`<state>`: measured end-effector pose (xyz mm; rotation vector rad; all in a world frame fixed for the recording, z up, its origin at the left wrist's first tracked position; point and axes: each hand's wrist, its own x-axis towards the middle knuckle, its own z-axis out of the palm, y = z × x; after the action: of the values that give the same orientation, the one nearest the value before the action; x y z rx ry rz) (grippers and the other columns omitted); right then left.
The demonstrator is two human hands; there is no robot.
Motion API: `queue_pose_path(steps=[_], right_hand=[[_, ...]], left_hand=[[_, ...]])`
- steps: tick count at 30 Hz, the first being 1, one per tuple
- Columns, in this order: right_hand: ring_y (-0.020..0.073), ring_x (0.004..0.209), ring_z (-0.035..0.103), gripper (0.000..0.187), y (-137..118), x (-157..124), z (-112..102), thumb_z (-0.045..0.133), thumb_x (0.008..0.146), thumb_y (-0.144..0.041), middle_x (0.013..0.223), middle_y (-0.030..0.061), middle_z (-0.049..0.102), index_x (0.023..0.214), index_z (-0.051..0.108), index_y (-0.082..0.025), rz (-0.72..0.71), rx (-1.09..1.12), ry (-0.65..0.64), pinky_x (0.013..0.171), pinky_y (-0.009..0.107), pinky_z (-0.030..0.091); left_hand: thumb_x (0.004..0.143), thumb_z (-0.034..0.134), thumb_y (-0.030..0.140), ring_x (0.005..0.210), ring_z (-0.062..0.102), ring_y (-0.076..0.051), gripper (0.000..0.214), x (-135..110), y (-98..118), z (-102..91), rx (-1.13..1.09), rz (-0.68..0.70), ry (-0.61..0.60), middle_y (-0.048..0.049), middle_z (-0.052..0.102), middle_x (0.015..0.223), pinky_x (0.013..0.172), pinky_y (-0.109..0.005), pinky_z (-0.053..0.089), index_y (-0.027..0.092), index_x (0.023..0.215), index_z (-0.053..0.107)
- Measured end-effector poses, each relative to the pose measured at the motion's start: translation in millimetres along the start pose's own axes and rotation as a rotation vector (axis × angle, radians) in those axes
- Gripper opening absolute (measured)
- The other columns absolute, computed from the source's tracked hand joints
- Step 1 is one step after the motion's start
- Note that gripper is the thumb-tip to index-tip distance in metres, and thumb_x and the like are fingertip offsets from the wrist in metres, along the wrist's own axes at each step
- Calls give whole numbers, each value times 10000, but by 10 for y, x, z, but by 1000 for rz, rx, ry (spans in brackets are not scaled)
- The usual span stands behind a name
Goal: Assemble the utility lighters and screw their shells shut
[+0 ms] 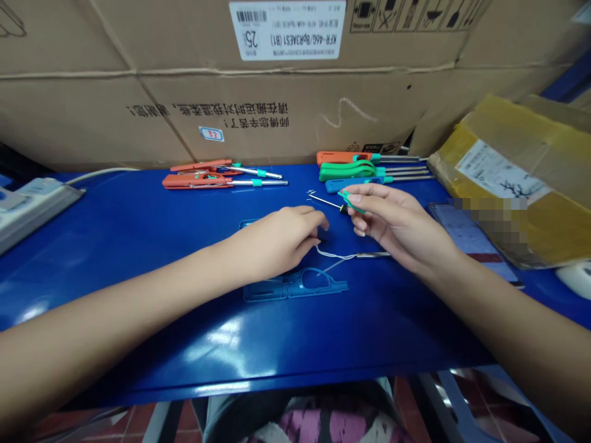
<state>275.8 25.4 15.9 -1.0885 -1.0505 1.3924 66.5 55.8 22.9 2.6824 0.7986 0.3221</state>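
My right hand (392,215) pinches a small teal plastic piece (353,201) between thumb and fingers. Just behind and below those fingertips lies a thin screwdriver (325,202), its handle partly hidden. My left hand (289,237) hovers with loosely curled fingers, thumb and index apart, nothing visible between them. Under its wrist is an open blue lighter shell half (295,288), and another blue shell part (248,224) shows behind it. White wires (333,254) run from near my left thumb to a metal tube (372,255). Tiny screws (310,193) lie by the screwdriver tip.
Orange lighters (198,180) lie at back left; orange, green and blue lighters (348,170) are stacked at back right. A large cardboard box (184,92) walls the rear. A taped carton (517,178) and a flat booklet (471,237) sit right, a power strip (37,206) left.
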Motion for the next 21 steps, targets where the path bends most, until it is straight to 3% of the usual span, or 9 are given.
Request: queue_pose_path(steps=[6, 11, 21], right_hand=[[80, 605, 527, 196, -36, 23, -2, 762, 786, -224, 751, -18, 632, 958, 691, -163, -20, -71, 35, 538, 211, 422], [91, 597, 566, 222, -68, -6, -2, 765, 764, -238, 730, -12, 657, 953, 672, -168, 66, -309, -119, 560, 221, 464], [110, 690, 620, 302, -55, -118, 15, 762, 795, -265, 794, 4, 663, 1052, 646, -157, 258, -567, -512, 611, 230, 514]], left_hand=[[988, 500, 118, 859, 686, -204, 241, -12, 218, -176, 201, 171, 172, -83, 677, 1010, 760, -319, 546, 131, 1092, 717], [997, 501, 127, 863, 685, -182, 236, -176, 398, -224, 194, 273, 190, -85, 686, 1099, 718, -273, 541, 123, 1142, 687], [941, 623, 97, 874, 697, -103, 167, -610, 181, 67, -125, 117, 294, -42, 720, 979, 821, -178, 543, 146, 1059, 730]])
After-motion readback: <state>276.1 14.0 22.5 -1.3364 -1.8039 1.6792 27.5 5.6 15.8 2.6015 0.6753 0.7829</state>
